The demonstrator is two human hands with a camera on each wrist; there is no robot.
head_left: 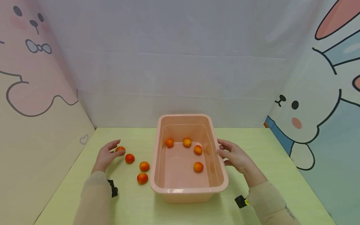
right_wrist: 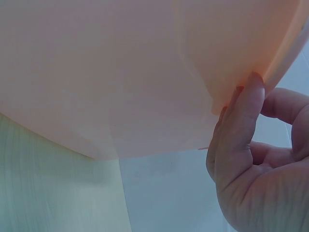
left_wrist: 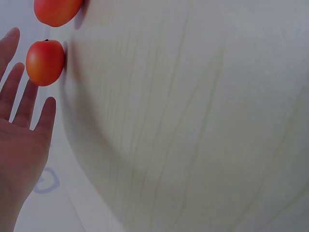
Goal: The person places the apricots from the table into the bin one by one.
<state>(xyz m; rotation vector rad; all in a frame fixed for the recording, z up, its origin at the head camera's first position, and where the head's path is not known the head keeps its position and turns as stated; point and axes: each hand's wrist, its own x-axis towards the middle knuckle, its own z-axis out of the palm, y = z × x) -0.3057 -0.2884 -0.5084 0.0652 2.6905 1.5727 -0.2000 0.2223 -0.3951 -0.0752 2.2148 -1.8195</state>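
My left hand (head_left: 106,155) reaches round the farthest small orange-red fruit (head_left: 120,150), which looks like a tomato. The left wrist view shows its fingers (left_wrist: 45,121) fairly straight, tips close beside that fruit (left_wrist: 45,63); firm contact cannot be made out. Three similar fruits (head_left: 130,158) lie on the table between this hand and a pink plastic bin (head_left: 189,190). Several more fruits (head_left: 198,167) rest on the bin's floor. On the bin's right side my right hand (head_left: 235,156) grips the rim, its fingers (right_wrist: 236,125) bent against the outer wall in the right wrist view.
The bin stands on a pale wood-grain table (head_left: 129,203). A white sheet (head_left: 180,62) hangs behind it, and panels with cartoon animals flank both sides. A small black device (head_left: 113,188) is strapped at the left wrist, another (head_left: 240,202) at the right.
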